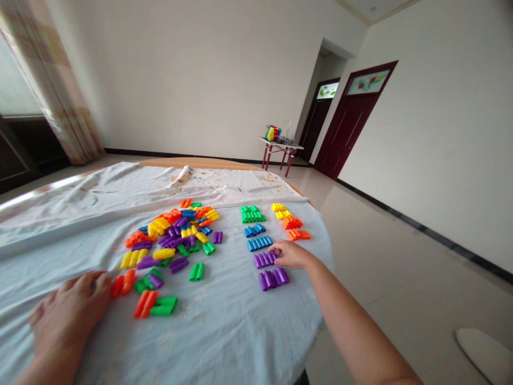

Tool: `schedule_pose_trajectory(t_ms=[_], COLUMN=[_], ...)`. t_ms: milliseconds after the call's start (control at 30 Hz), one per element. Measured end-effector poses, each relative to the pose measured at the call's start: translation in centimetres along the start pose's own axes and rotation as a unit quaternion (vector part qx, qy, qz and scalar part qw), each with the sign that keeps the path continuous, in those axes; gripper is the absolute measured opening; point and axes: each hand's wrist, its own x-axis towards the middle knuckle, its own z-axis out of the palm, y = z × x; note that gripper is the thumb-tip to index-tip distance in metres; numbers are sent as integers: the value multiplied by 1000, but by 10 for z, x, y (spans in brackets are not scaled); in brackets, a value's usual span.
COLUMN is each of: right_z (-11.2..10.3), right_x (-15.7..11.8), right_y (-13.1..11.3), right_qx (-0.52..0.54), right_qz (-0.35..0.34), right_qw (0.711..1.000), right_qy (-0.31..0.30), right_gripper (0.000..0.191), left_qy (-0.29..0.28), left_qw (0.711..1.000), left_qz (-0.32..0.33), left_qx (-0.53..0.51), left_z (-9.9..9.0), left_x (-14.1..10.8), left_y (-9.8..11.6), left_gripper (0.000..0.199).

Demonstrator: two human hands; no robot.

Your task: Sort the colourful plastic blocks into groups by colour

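Observation:
My right hand point(293, 254) is at the right end of a row of purple plastic tubes point(263, 260), its thumb and fingers closed around the end piece. A second purple row point(274, 279) lies just nearer to me. Beyond are blue tube rows point(259, 243) and a green block of tubes point(252, 214). To their right lie yellow tubes point(279, 210) and orange tubes point(298, 235). My left hand point(74, 305) rests palm down on the cloth, fingers spread and holding nothing, beside some orange tubes point(122, 284) at the edge of a mixed-colour pile point(172, 232).
A pale blue cloth point(224, 331) with folds covers the round table. Loose green tubes point(196, 271) lie between the pile and the rows. Across the room stands a small table point(281, 144) with bags on it. A white seat point(484, 353) shows at lower right.

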Motion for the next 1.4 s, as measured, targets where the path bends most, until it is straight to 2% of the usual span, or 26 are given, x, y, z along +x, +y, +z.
schedule_pose_trajectory(t_ms=[100,233,300,400,500,600,733,1033,1233,1400], right_z=[-5,2,18,57,94,118,131,132,134,135], right_x=[-2,-2,3,18,36,49,53,48,48,49], right_y=[-12,-62,-95,-138,-160,-162,-150,-145,-146,-145], right_qx=[0,38,80,100,68,40,56,108,94,118], right_qz=[-1,-37,-74,-133,-152,-155,-170,-168,-161,-150], right_qw=[1000,990,984,981,980,978,975,964,971,969], right_qy=[26,129,143,95,112,131,134,174,149,155], right_gripper=[43,33,28,24,27,34,32,44,38,37], left_qy=[-12,-8,-4,0,2,1,0,-5,8,28], left_qw=[1000,999,999,999,999,999,999,999,999,998], left_qz=[-25,-25,-25,-23,-21,-20,-15,-8,-6,-6], left_qx=[0,-17,-21,-23,-27,-30,-31,-44,-51,-60], left_z=[-3,-3,-3,-4,-6,-7,-6,-6,-5,-2], left_x=[-2,-3,-4,-6,-9,-10,-9,-10,-8,-6], left_y=[4,5,6,6,7,7,6,-1,-5,-12], left_gripper=[60,58,57,57,57,56,57,64,63,60])
